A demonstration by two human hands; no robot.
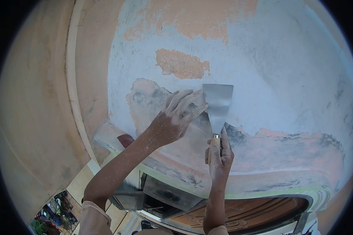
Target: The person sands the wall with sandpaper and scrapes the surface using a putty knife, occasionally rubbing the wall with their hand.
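My right hand [221,156] is wrapped round the pale handle of a wide putty knife [219,102], its index finger stretched along the base of the blade. The metal blade points upward over the wall [262,90], its broad edge at the top. To the left, my left hand [178,113] has its fingers extended over the wall, the fingertips right by the blade's left side. White dust coats both hands. Beneath them lies a bare grey and pinkish patch [149,98] where white paint has come off.
Higher up, peach patches [182,63] show through the white coat. Below the wall runs a pale green moulding [259,193], with a carved wooden panel [239,213] under it. A dark-framed opening [168,196] lies at lower centre, and a vertical trim strip [72,70] runs at left.
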